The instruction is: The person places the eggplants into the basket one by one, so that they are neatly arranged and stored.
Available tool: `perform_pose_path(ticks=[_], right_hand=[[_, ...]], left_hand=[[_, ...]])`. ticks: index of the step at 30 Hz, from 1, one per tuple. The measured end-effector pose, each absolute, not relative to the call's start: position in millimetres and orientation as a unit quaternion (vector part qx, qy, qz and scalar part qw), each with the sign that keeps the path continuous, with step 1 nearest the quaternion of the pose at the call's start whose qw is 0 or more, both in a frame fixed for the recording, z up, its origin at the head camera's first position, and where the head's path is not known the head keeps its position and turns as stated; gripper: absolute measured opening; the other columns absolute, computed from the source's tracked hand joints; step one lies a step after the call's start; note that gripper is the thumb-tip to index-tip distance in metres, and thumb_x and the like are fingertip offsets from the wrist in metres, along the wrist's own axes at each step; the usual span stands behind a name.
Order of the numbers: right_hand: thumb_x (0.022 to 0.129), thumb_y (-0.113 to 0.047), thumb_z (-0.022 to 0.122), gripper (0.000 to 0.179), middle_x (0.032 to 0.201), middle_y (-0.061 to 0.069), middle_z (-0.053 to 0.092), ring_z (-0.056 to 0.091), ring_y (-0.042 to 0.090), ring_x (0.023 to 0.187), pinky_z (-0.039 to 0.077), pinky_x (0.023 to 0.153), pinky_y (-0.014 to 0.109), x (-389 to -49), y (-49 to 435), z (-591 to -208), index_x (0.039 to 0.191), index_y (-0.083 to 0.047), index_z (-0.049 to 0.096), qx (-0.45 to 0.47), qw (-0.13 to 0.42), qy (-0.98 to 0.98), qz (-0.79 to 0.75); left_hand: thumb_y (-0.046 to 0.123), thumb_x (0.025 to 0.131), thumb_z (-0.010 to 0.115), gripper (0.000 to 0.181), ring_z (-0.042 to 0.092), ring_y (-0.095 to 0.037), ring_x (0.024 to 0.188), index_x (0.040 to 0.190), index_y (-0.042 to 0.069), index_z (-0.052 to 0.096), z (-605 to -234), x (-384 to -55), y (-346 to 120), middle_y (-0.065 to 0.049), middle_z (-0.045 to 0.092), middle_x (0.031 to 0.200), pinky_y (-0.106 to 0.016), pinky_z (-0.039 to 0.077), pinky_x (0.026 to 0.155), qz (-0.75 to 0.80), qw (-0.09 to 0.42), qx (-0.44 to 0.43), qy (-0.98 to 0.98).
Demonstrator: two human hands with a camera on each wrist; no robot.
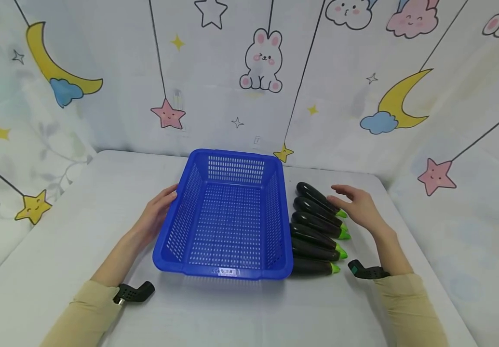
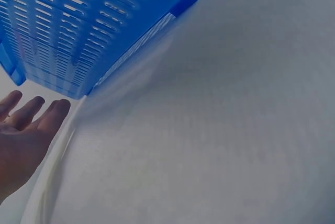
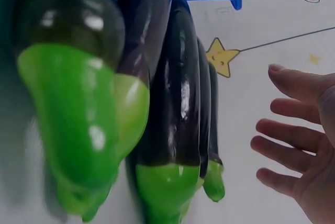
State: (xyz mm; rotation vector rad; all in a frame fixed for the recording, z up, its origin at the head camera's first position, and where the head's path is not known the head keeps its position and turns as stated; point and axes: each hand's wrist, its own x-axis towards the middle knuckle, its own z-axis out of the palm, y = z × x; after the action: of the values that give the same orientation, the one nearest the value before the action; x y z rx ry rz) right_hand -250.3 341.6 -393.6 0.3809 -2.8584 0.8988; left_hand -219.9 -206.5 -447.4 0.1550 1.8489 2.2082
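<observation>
A blue slotted plastic basket sits on the white table with nothing inside it. Along its left side is my left hand, fingers extended at the upper rim; whether they touch it, I cannot tell. The left wrist view shows those fingers relaxed below the basket's slotted wall. Several dark eggplants with green stem ends lie in a row against the basket's right side. My right hand hovers by the stem end of the farthest eggplant. Its fingers are spread and hold nothing.
The white tabletop extends on both sides of the basket. Behind it hangs a pale curtain printed with moons, stars and a rabbit. Dark wrist devices are worn at both sleeves.
</observation>
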Motion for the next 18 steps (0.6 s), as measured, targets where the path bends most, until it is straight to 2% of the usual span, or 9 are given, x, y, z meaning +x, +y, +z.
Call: perform_pose_path(ticks=[5,10,18], right_hand=[[0.096,-0.033,0.068,0.052,0.135,0.025,0.059,0.052,0.044,0.13,0.04,0.108,0.058,-259,336,-393,0.136,-0.001,0.058,0.126,0.06,-0.938,0.316],[0.095,-0.03,0.07,0.05,0.134,0.024,0.06,0.053,0.041,0.128,0.041,0.108,0.056,-264,330,-392,0.135,-0.003,0.059,0.122,0.053,-0.933,0.335],[0.096,-0.033,0.069,0.052,0.138,0.023,0.057,0.051,0.041,0.13,0.038,0.11,0.058,-271,326,-394,0.137,-0.004,0.057,0.127,0.034,-0.932,0.337]], left_hand=[[0.034,0.107,0.044,0.061,0.06,-0.011,0.111,0.159,0.013,0.02,-449,-218,-207,0.003,0.059,0.127,-0.027,0.053,0.087,0.785,0.142,0.072,0.599],[0.028,0.108,0.038,0.051,0.064,-0.017,0.105,0.155,0.018,0.023,-452,-216,-207,-0.002,0.061,0.126,-0.033,0.056,0.083,0.806,0.183,0.108,0.553],[0.031,0.107,0.036,0.042,0.066,-0.019,0.102,0.147,0.021,0.03,-457,-212,-208,-0.005,0.063,0.121,-0.035,0.057,0.081,0.812,0.217,0.161,0.517]])
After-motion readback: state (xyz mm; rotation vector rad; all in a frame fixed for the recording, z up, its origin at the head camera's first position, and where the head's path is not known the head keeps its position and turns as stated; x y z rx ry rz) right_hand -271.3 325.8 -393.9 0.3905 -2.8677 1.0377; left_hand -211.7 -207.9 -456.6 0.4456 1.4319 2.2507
